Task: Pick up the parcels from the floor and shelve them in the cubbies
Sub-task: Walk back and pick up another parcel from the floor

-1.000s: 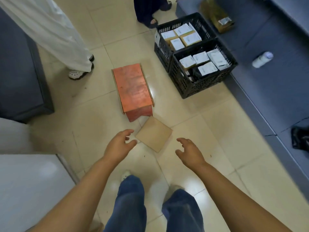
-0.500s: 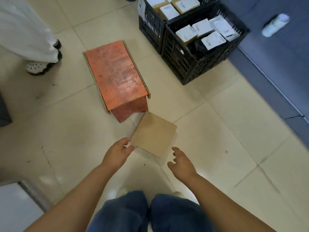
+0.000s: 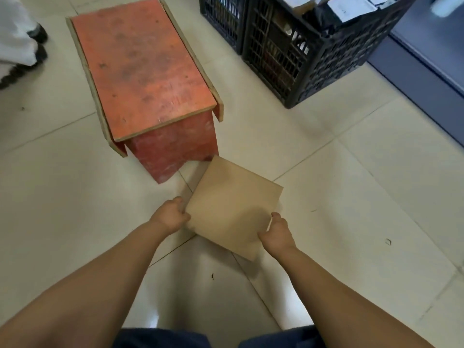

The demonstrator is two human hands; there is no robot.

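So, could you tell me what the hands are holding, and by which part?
The brown parcel, gripped at opposite near edges: left hand and right hand.

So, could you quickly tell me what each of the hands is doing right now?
Left hand: closed on the left edge of the cardboard parcel.
Right hand: closed on the parcel's near right edge.

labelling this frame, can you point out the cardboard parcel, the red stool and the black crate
cardboard parcel [image 3: 233,204], head view, middle of its flat brown top face
red stool [image 3: 143,69], head view, centre of its worn red seat
black crate [image 3: 288,59], head view, lattice side wall facing the camera
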